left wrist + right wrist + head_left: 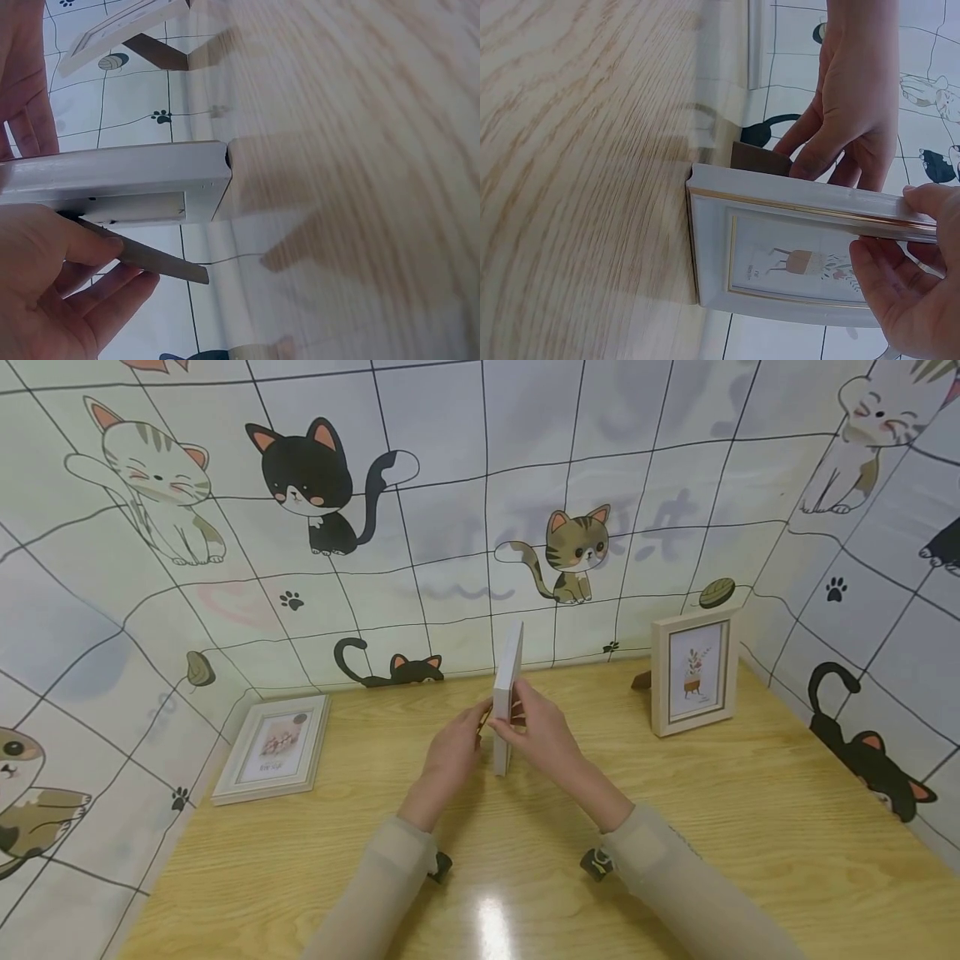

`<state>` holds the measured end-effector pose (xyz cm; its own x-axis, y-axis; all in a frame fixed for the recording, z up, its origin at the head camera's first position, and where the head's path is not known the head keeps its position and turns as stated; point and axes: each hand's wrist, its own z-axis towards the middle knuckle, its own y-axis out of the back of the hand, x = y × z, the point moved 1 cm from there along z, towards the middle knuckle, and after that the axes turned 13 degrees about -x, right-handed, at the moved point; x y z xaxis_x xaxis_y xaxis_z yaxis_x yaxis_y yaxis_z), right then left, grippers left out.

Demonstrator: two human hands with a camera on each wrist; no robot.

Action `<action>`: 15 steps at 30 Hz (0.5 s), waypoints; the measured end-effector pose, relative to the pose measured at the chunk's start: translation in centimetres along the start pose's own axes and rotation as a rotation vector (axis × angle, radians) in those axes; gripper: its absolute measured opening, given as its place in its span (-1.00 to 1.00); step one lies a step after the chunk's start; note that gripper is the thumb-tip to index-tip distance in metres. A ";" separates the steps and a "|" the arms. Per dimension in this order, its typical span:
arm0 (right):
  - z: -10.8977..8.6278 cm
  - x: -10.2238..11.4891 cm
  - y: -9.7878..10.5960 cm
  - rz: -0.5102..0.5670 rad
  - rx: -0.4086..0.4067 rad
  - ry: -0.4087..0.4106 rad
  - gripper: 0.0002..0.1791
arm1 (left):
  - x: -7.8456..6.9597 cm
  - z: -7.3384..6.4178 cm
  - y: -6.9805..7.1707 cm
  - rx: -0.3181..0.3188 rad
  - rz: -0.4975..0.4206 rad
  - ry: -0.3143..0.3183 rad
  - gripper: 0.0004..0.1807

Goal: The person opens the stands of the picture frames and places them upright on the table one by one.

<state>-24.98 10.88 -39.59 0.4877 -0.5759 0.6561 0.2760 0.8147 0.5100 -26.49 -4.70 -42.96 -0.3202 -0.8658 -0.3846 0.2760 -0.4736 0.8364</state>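
A white picture frame [504,693] with a thin gold line is held upright, edge-on in the head view. My right hand [546,731] grips its near side edge, thumb on one face and fingers on the other. On the back, my left hand [56,277] pinches the brown support leg [161,262], which slants out from the backing. The right wrist view shows the front, with a potted-plant picture [799,262] turned sideways. The frame's lower end is right at the wooden table [592,187].
At the right, another frame [696,672] stands tilted on its own brown leg [641,680]. A third frame [272,747] lies flat, picture up, at the left. Behind the table hangs a gridded cat-print cloth [450,527], which also covers both sides.
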 end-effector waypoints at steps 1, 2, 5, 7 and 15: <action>0.0 0.0 0.0 0.001 -0.001 0.002 -0.58 | 0.0 0.0 0.0 -0.004 0.004 -0.003 -0.37; 0.0 0.0 0.0 0.000 -0.003 0.004 -0.59 | 0.0 0.0 0.1 -0.006 0.007 -0.005 -0.36; 0.1 0.0 0.0 0.000 -0.007 0.013 -0.59 | 0.1 0.2 0.2 -0.009 0.021 -0.008 -0.34; 0.1 0.0 -0.1 -0.001 -0.009 0.016 -0.59 | 0.2 0.2 0.2 -0.010 0.031 -0.010 -0.32; 0.1 0.2 -0.1 -0.004 -0.005 0.001 -0.61 | 0.7 0.5 0.6 -0.007 0.049 -0.020 -0.28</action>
<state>-24.98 10.67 -39.49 0.4873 -0.5791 0.6536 0.2821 0.8127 0.5098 -27.00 -5.51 -42.57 -0.3240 -0.8845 -0.3356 0.2979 -0.4320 0.8512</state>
